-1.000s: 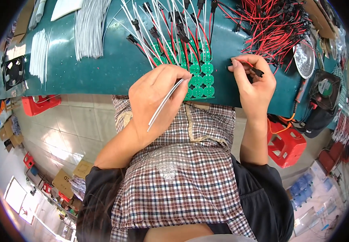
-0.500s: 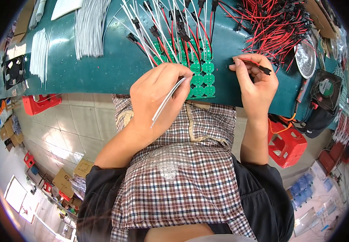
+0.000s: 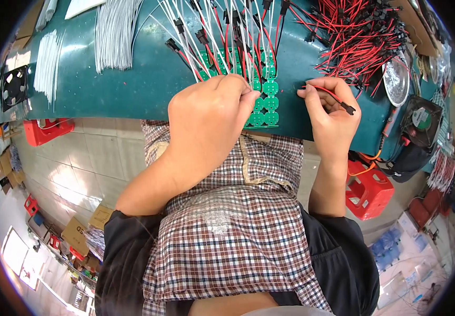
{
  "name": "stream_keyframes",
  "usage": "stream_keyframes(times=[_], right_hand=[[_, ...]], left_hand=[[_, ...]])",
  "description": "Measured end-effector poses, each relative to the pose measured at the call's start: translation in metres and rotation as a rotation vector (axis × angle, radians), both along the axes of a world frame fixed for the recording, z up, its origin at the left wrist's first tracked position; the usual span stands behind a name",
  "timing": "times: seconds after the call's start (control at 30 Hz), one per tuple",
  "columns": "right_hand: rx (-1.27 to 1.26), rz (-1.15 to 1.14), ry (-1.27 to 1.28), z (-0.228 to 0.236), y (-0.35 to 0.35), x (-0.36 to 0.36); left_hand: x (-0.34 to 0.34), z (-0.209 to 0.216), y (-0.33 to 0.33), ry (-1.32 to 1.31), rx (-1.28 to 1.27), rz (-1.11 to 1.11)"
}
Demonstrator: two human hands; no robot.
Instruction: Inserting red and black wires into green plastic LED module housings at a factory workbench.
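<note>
My left hand [image 3: 206, 124] is closed over the front of a panel of round green circuit boards [image 3: 271, 102]. Its thumb and forefinger pinch thin white wire [image 3: 251, 79] that rises from the fingertips; the other fingers are hidden behind the back of the hand. To the right of the panel, my right hand [image 3: 335, 118] is closed on a red-and-black wire lead [image 3: 332, 95]. That lead's black connector [image 3: 349, 109] sticks out past the fingers, and its bare end points left. Several white wires and connector leads [image 3: 202, 38] stand up from the panel's far part.
A heap of red-and-black leads [image 3: 361, 37] lies at the far right. Beside it are a shiny metal dish [image 3: 397, 84] and a corded, orange-handled tool [image 3: 390, 124]. White wire bundles [image 3: 116, 39] lie far left. Black fans [image 3: 15, 88] stand at both table ends.
My left hand has turned over the board; the white wire that hung down along the palm now points up from the fingertips. My right hand has dipped slightly, its lead tilting downward.
</note>
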State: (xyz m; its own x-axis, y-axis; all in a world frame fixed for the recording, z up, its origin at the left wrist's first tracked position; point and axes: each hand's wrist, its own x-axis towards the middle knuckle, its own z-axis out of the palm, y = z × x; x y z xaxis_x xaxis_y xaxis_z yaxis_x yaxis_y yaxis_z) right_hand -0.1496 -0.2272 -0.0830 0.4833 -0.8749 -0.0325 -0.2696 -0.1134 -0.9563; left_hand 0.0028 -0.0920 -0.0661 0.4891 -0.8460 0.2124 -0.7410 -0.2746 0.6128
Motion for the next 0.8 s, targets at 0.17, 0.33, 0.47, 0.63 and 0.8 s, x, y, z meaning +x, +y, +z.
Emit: stream_keyframes(times=[0.17,0.33,0.47,0.63,0.8], right_hand=[[-0.139,0.026,0.196,0.008,0.000,0.000],[0.128,0.037,-0.012,0.010,0.015,0.006],[0.163,0.087,-0.008,0.004,0.019,0.010],[0.118,0.068,0.030,0.004,0.020,0.010],[0.062,0.066,0.079,0.001,0.020,0.010]], left_hand=[[-0.001,-0.002,0.000,-0.049,0.048,0.007],[-0.002,-0.007,-0.002,-0.072,-0.020,0.011],[-0.002,-0.005,-0.001,-0.066,-0.029,0.011],[0.005,0.023,0.006,-0.001,0.035,0.040],[0.037,0.043,0.022,0.184,-0.032,0.291]])
